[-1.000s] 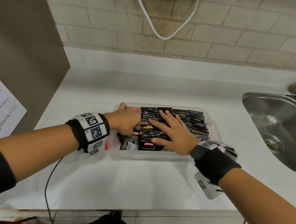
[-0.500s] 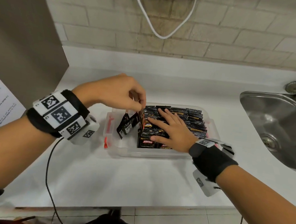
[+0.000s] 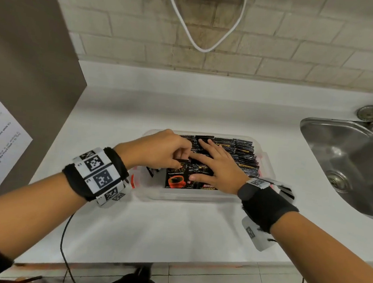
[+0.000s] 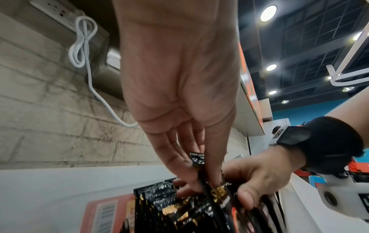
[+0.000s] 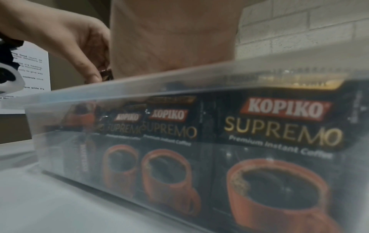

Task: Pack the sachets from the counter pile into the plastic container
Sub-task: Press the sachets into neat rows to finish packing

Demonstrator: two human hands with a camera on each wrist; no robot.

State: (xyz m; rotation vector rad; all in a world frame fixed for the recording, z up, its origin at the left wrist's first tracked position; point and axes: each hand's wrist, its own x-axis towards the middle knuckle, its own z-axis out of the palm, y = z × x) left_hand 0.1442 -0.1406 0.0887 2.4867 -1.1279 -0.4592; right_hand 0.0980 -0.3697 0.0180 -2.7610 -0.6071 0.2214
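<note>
My box [image 3: 175, 196] is clear, slightly frosted plastic; the sachets [image 3: 244, 152] in it are glossy black foil that glints gold. The table [image 3: 171, 232] is smooth, matt white. The sink [image 3: 332, 143] is brushed steel, the wall [image 3: 282, 47] rough pale brick, my wrist straps [image 3: 263, 207] black cloth.

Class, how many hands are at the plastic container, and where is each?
2. The left hand pinches a sachet at the row's left end; the right hand lies flat on the packed sachets. No others show.
</note>
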